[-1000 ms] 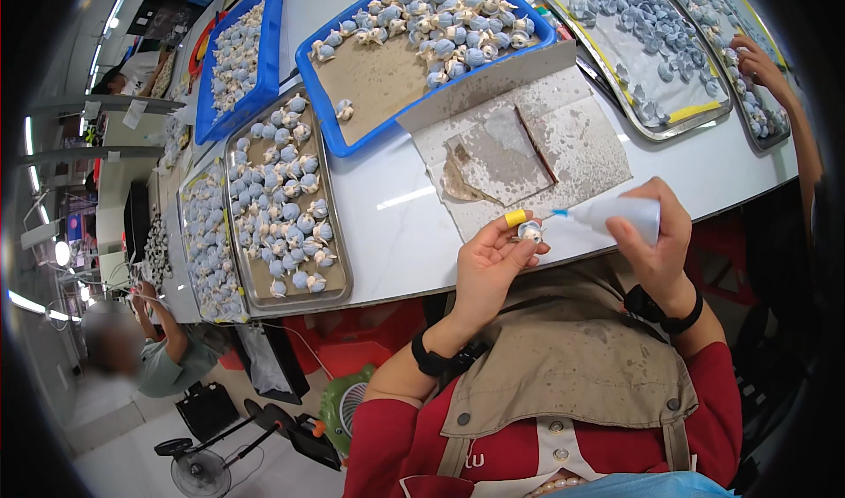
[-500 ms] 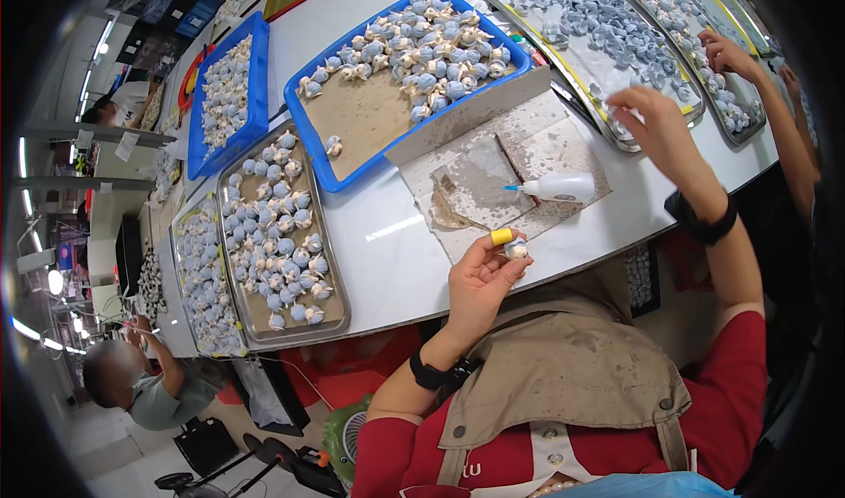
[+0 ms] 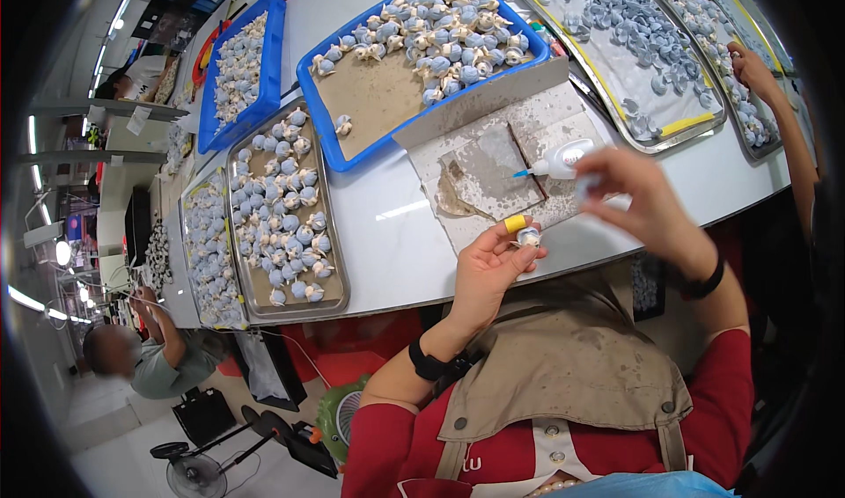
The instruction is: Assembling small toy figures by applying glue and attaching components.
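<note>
My left hand (image 3: 495,274), with yellow tape around one finger, pinches a small cream-and-blue figurine (image 3: 528,238) above the table's near edge. My right hand (image 3: 647,203) is to its right, slightly smeared by motion, its thumb and forefinger closed on a small blue-grey piece (image 3: 588,185). The two hands are apart. Just beyond the right fingers, a white squeeze bottle (image 3: 561,161) with a blue tip lies on its side on stained cardboard (image 3: 480,150); the right hand covers part of it.
A blue tray (image 3: 343,164) of figurines stands beyond the cardboard. At the far right, a metal tray (image 3: 650,149) bears loose blue-grey pieces. Left, another metal tray (image 3: 340,303) has rows of figurines. A co-worker's hand (image 3: 755,73) reaches over a tray at right.
My right hand has come from the tray of blue-grey pieces down and left toward the left hand, now with a small piece in its fingers. The left hand still grips the figurine.
</note>
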### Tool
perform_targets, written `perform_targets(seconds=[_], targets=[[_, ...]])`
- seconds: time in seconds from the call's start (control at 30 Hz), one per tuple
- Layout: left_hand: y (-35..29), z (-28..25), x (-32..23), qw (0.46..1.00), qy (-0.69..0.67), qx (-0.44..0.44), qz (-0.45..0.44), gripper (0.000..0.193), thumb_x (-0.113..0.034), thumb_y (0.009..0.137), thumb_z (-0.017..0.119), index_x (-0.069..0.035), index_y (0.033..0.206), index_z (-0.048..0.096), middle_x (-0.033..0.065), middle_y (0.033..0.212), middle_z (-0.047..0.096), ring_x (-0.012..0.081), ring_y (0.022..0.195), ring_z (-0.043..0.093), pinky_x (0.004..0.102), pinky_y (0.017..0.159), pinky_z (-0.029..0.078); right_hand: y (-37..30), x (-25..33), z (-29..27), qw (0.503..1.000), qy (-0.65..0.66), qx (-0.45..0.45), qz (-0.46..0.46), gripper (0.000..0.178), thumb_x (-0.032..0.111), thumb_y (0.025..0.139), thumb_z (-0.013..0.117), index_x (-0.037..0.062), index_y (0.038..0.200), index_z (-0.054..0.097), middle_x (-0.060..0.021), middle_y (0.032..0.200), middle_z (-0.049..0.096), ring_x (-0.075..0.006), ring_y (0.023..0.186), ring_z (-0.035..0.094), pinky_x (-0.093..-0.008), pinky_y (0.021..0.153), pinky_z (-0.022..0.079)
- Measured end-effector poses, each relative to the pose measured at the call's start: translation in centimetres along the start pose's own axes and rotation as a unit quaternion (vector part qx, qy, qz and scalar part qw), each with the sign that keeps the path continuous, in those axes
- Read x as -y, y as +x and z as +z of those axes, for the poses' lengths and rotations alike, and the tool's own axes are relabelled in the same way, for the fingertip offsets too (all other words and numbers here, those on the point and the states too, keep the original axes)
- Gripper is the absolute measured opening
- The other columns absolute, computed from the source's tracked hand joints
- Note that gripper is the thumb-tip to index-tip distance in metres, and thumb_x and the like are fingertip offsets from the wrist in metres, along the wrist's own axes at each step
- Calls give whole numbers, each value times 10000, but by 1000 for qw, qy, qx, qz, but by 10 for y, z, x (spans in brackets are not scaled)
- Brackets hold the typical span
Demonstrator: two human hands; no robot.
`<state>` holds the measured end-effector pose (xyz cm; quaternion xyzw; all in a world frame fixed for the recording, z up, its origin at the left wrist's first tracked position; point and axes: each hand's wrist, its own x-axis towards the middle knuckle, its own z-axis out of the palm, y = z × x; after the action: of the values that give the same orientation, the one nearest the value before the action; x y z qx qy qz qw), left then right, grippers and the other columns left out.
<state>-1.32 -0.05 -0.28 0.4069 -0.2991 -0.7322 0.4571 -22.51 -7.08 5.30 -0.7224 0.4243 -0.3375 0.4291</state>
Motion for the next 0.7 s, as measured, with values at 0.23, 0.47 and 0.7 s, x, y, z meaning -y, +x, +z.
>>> perform_targets(seconds=[0.23,0.47,0.7], targets=[[-1,2,0,996,-83,9,-34,364,-116,900,514,38,1222,440,102,1039,583,159,901,597,254,763,493,-20,-5,61,994,-48,-58,-83,367,129,579,781,54,847,542,-68,838,525,-260,804,520,-338,703,420],[-4,2,1,998,-65,20,-2,370,-81,872,548,40,1206,445,112,1091,554,140,962,565,272,816,486,-24,9,64,994,-57,-71,-60,305,82,614,752,56,845,554,-83,843,544,-261,773,522,-343,677,422],[-5,3,4,999,-34,14,26,338,-40,858,558,51,1174,480,146,1126,560,153,980,562,288,852,478,-38,-7,73,973,-139,-140,-119,230,54,651,724,53,849,607,-65,754,599,-233,617,549,-323,571,430]])
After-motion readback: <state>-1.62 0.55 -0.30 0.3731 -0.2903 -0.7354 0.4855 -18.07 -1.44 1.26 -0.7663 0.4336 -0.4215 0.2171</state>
